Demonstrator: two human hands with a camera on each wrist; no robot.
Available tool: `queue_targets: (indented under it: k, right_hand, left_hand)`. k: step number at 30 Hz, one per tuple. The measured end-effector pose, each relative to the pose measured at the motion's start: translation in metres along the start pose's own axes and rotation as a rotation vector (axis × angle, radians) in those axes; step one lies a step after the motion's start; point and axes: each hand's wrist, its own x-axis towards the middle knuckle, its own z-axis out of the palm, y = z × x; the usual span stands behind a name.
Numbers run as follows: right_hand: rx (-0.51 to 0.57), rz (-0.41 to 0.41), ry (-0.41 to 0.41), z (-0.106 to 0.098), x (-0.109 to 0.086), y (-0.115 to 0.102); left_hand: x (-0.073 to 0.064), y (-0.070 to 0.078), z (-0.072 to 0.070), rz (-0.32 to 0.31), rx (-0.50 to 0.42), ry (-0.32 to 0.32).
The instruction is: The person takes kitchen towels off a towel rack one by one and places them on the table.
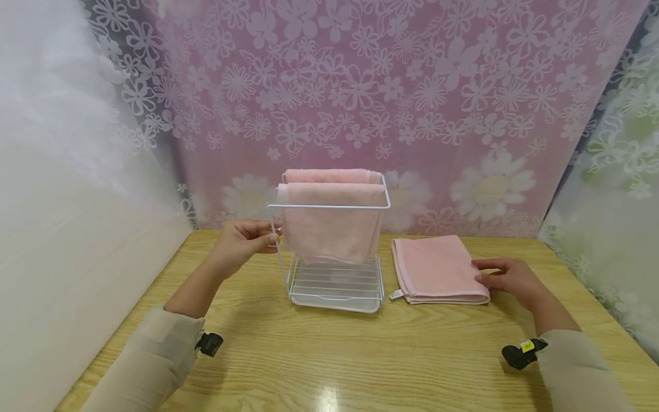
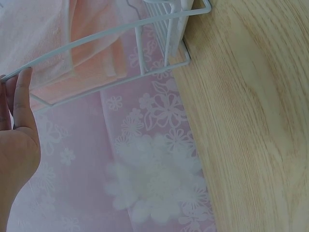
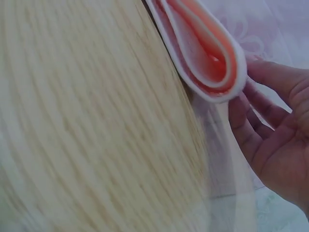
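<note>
A white wire rack point(image 1: 329, 206) stands on the table with two pink towels draped over its upper bars, the front towel point(image 1: 332, 226) and the rear towel point(image 1: 326, 175). My left hand point(image 1: 239, 245) pinches the rack's left upright; in the left wrist view, the fingers point(image 2: 22, 96) meet the white wire. To the right of the rack lies a folded pink towel point(image 1: 437, 266) with a small white tag. At its right edge, my right hand point(image 1: 517, 280) pinches the rounded fold point(image 3: 222, 89), thumb and fingers on either side of it.
Wire slats and a shallow white tray point(image 1: 334, 306) form the rack's base. The wooden table point(image 1: 319, 355) ends at a pink flowered curtain point(image 1: 350, 103) behind the rack. White sheeting point(image 1: 77, 200) borders the left side, and a flowered curtain point(image 1: 628, 229) the right.
</note>
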Motion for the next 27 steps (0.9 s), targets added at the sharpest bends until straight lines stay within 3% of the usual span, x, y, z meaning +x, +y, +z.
queue_targets:
  k: [8,15,22,27]
  right_hand:
    - [0.011,0.004,-0.096,0.005,0.006,0.007]
    - [-0.036,0.041,-0.065,0.016,0.012,0.005]
    - [-0.094,0.027,-0.035,0.024,0.020,-0.001]
    - [-0.084,0.038,0.004,0.032,0.025,-0.004]
  left_hand:
    - [-0.001,0.001,-0.002,-0.007,0.006,0.007]
    - [-0.001,-0.002,-0.002,-0.010,0.005,-0.001]
    - [-0.002,-0.002,-0.002,0.014,-0.006,-0.001]
    - [-0.002,-0.002,-0.003,0.017,-0.010,-0.008]
